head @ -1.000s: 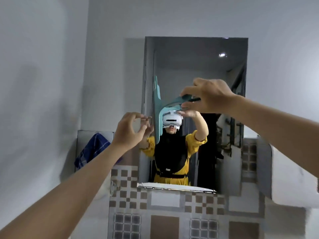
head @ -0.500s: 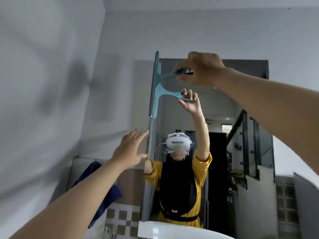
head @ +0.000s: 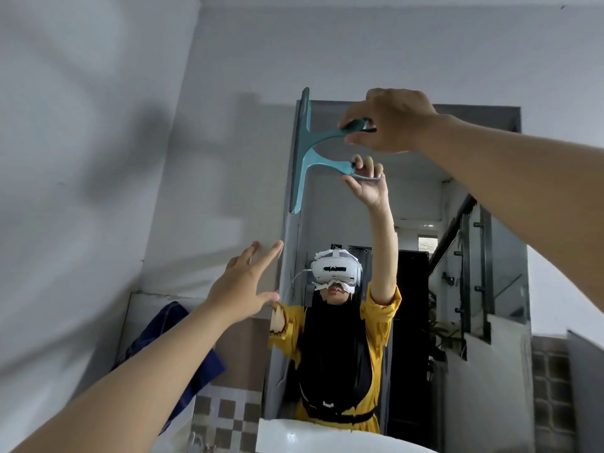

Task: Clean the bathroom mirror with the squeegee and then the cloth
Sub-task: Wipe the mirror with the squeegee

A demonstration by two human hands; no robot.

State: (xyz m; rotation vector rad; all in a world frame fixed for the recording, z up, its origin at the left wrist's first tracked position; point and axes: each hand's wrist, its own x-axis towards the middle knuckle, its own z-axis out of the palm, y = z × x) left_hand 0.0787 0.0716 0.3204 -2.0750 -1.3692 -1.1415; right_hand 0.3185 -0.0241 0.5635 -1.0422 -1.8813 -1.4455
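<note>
The tall bathroom mirror (head: 490, 165) hangs on the grey wall ahead. My right hand (head: 390, 120) grips the handle of a teal squeegee (head: 302, 135), whose blade stands upright against the mirror's top left edge; its reflection continues below. My left hand (head: 243, 287) is open with fingers spread, at the mirror's left edge lower down; I cannot tell if it touches. A dark blue cloth (head: 170, 348) hangs at the lower left beside the mirror.
A white basin rim (head: 294, 436) shows at the bottom below the mirror. Brown and white checked tiles (head: 225, 416) cover the wall under the cloth. A person in yellow with a headset is reflected in the glass.
My right hand has raised the squeegee from the mirror's middle left to its top left corner. My left hand opened from a pinch and moved up along the left edge.
</note>
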